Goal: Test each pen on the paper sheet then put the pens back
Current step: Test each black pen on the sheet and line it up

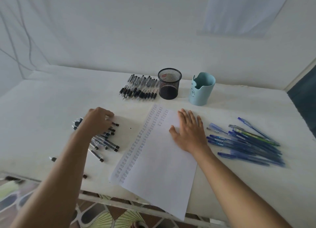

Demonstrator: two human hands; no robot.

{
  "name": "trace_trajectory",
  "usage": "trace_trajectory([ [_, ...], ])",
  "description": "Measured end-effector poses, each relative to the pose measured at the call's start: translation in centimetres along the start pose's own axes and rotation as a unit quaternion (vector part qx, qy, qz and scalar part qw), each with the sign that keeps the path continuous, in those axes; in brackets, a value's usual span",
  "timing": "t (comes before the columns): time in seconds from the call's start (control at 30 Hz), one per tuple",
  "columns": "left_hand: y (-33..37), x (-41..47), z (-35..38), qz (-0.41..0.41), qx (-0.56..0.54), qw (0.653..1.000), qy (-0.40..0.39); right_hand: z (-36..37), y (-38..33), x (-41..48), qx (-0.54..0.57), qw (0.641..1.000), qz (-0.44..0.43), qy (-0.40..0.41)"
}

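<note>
Fingers of the left hand (pixel 98 121) curled onto the black pens (pixel 109 143) heaped at nine o'clock of the paper sheet (pixel 159 168); whether one was pinched could not be told. The right hand (pixel 189 133) lay flat, fingers straight, pinning the sheet. Lifting a single pen clear seemed wisest, palm holding the sheet steady.

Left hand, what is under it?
A pile of black pens lies under the left hand, spreading out past it. The pens beneath the palm are covered, so whether it holds one cannot be seen.
</note>
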State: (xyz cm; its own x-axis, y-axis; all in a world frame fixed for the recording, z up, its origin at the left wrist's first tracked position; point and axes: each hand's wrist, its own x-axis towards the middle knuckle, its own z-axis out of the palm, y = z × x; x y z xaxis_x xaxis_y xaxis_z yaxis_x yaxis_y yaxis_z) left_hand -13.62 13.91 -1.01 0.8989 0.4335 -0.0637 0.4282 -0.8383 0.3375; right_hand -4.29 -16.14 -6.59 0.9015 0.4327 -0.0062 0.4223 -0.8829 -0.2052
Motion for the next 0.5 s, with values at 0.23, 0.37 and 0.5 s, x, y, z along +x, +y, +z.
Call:
trace_trajectory([
  [0.23,0.0,1.1,-0.1,0.038,0.011,0.999,0.001,-0.1,-0.1,-0.1,-0.003,1.0,0.003,0.0],
  [0.37,1.6,0.9,0.6,0.124,-0.056,0.986,0.092,-0.2,0.0,-0.1,-0.001,1.0,0.005,-0.002],
  [0.5,3.3,0.4,1.4,0.17,-0.13,0.973,0.088,-0.1,-0.1,-0.1,-0.001,1.0,0.004,-0.006],
])
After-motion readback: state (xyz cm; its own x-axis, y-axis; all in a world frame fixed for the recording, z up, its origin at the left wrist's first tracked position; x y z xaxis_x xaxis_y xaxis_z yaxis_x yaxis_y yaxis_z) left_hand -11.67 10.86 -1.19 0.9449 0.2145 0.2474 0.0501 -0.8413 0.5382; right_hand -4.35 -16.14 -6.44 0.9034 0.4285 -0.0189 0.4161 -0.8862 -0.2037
